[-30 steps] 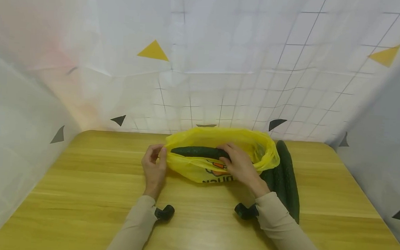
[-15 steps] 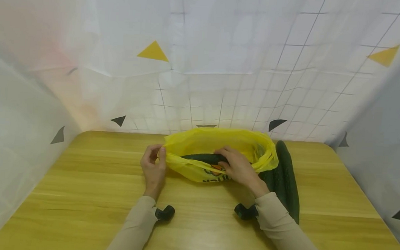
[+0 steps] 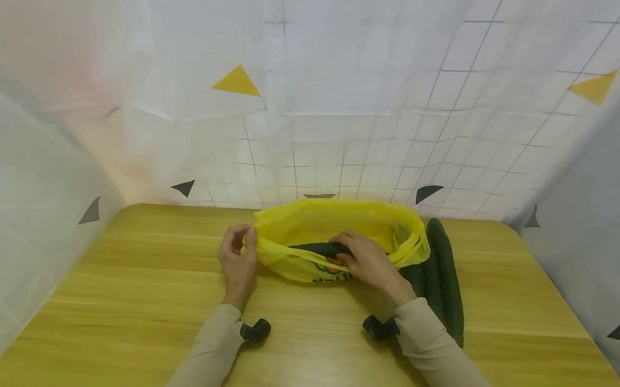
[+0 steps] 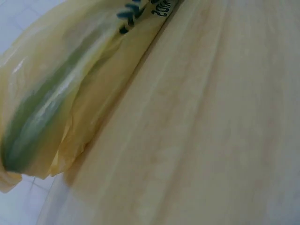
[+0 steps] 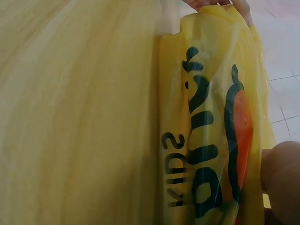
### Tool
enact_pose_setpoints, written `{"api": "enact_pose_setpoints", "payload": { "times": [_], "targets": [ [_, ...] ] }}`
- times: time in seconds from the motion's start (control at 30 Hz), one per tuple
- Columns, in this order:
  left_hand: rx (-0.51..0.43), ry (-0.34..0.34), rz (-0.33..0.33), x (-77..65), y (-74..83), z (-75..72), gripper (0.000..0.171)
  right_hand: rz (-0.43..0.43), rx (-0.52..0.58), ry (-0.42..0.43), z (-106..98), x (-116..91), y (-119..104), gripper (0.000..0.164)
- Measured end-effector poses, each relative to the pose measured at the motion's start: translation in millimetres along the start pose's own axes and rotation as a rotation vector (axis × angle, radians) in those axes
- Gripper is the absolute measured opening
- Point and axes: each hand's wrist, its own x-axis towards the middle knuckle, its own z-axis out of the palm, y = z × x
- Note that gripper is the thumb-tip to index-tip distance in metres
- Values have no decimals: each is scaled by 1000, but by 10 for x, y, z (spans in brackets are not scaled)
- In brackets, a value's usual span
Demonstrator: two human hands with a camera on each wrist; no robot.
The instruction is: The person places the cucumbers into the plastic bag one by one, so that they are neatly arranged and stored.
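A yellow plastic bag with dark lettering and an orange print lies on its side across the back of the table, its mouth spread. My left hand pinches the bag's left corner between thumb and fingers. Inside the mouth, my right hand grips a dark green cucumber, thumb on the near side. The front wall of the bag hides the cucumber's lower part. Through the thin plastic in the left wrist view, a green cucumber shows. The right thumb overlaps the bag's edge in the right wrist view.
Several more cucumbers lie side by side at the bag's right end, partly behind the right forearm. The wooden table meets a white sheet wall at the back. A black wrist mount sits by each sleeve.
The cucumber has sunk lower into the bag and shifted right, with the right hand moving slightly down with it. The left hand stays at its corner.
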Motion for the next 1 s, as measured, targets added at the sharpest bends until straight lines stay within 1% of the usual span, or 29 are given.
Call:
{"api": "enact_pose_setpoints", "payload": {
  "times": [0.17,0.5,0.8,1.0],
  "targets": [
    [10,4,3,-6,1,8,18,8,-32,-16,24,-11,6,31],
    [56,-23,-20,-3,-4,10,19,49,-32,-47,12,-11,2,31],
    [80,-36,-47,-1,-3,23,19,54,-20,-49,-7,-26,12,31],
    [106,-40,-46,5,24,18,20,68,-22,-42,-19,-39,32,29]
  ]
}}
